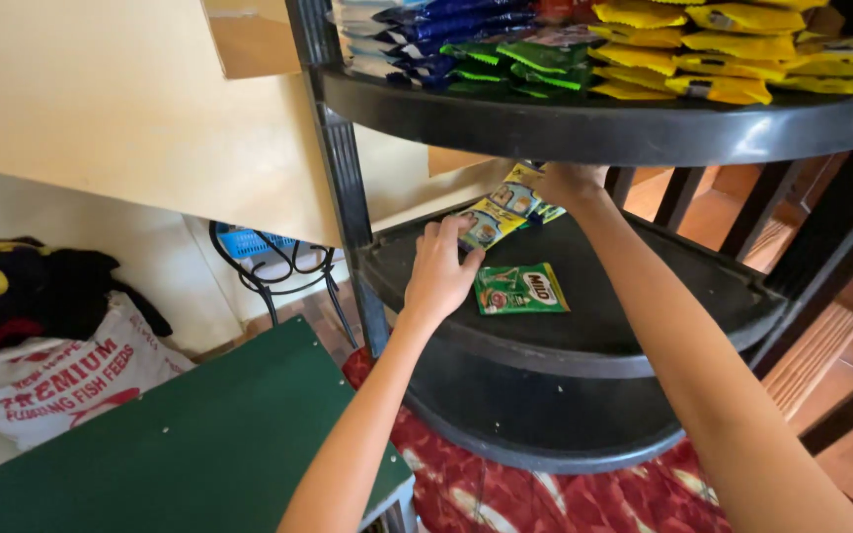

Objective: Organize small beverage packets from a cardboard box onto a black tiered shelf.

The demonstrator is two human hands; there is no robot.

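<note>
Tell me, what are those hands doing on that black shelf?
A person reaches both hands onto the middle tier of a black plastic shelf rack. The left hand touches a yellow-green sachet, and the right hand rests on more sachets further back. A green drink-mix sachet lies flat nearby. The top tier holds yellow packets.

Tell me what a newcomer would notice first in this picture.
Both hands reach into a black shelf's middle tier: the left hand touches a yellow sachet strip, the right hand holds its far end. A green sachet lies nearby, and bright packets fill the top tier.
</note>
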